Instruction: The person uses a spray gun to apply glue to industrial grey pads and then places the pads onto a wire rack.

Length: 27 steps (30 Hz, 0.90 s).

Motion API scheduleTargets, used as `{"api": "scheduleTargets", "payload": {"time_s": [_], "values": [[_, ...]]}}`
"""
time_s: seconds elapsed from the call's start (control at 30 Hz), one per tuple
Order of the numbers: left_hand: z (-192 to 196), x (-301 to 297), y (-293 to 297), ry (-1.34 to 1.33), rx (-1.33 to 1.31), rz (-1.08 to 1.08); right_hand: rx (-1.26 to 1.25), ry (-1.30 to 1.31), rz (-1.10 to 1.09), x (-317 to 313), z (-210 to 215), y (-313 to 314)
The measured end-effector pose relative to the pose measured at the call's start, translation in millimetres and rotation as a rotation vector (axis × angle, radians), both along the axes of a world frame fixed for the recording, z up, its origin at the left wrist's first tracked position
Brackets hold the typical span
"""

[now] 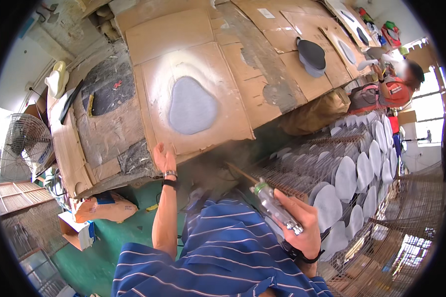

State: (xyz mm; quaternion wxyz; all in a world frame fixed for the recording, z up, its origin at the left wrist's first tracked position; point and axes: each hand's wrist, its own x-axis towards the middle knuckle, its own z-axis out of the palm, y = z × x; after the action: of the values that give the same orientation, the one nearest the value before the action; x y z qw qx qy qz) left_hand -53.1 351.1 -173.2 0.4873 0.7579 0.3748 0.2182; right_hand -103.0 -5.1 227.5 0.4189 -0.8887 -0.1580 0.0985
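My right hand [302, 222] is closed round a metallic spray gun [277, 205] with a green ring and a thin tan tube at its far end. It is held low, in front of my body and to the right of the table edge. My left hand [164, 157] is at the near edge of a cardboard sheet [233, 123], its fingers slightly bent and apart; I cannot tell whether they touch the sheet. On that sheet lies a grey, rounded triangular pad [193, 106], ringed by a whitish powdery coating.
A rack [302, 173] with several grey oval pads stands at right. Farther along the table lie a dark-topped pad [311, 57] and other pieces; a person [401, 91] in orange works there. A fan [27, 143] and an open box [79, 230] are at left.
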Motion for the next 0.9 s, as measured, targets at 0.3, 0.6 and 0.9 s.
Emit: {"api": "scheduleTargets", "payload": {"time_s": [0.3, 0.6, 0.9], "values": [[-27.7, -42.9, 1.4, 0.049, -0.100, 0.032, 0.005, -0.045, -0.061, 0.3, 4.2, 10.9], [-7.3, 5.9, -4.0, 0.036, 0.020, -0.062, -0.016, -0.001, -0.117, -14.1, 7.4, 5.8], [-7.6, 86.6, 5.1, 0.172, 0.419, -0.146, -0.015, -0.018, -0.144, -22.9, 1.8, 12.9]]}}
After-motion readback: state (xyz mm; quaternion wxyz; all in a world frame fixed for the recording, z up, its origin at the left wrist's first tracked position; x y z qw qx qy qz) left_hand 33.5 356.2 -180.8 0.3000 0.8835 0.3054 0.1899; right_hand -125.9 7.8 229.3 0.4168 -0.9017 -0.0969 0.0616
